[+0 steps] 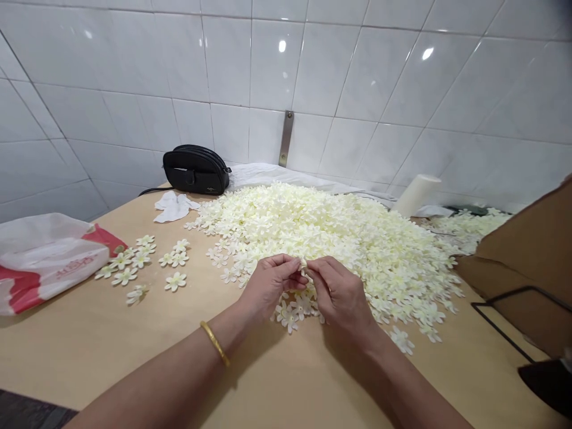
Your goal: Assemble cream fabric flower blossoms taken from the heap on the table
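Note:
My left hand, with a gold bangle on the wrist, is closed in a pinch. My right hand pinches from the other side, and the fingertips of both meet. Between them shows a bit of a pale yellow-white artificial flower; most of it is hidden by the fingers. Just behind the hands rises a big heap of artificial flowers. Several loose blossoms lie on the table below the fingers.
Separate flowers lie on the table at left, by a red and white plastic bag. A black pouch and white scrap sit behind. At right are a white cylinder, a cardboard box and a black wire frame.

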Motion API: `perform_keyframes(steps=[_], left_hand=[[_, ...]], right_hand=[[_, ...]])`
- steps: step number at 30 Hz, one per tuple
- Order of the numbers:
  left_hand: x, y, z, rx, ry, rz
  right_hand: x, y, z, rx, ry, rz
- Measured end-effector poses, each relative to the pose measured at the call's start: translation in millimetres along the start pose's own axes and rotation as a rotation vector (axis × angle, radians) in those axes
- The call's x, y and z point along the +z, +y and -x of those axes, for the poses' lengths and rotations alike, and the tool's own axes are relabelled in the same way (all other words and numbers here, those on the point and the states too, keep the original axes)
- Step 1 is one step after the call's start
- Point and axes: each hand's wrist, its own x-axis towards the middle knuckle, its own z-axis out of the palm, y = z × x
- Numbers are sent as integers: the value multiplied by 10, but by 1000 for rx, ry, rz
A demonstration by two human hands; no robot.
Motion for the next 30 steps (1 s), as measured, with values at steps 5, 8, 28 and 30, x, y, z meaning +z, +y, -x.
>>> perform_keyframes(steps=[5, 8, 28, 30], left_hand=[[-10, -3, -7, 0, -29, 34], [-5, -5, -4, -18, -39, 35], [-33, 10, -6, -55, -59, 82], [-43, -4, -15, -67, -58, 76]], right_hand=[[5, 29, 2, -45, 14, 87], [22, 26, -2, -48, 31, 110], [-14, -54, 10, 69, 48, -61], [-3, -51, 12, 70, 59, -35]])
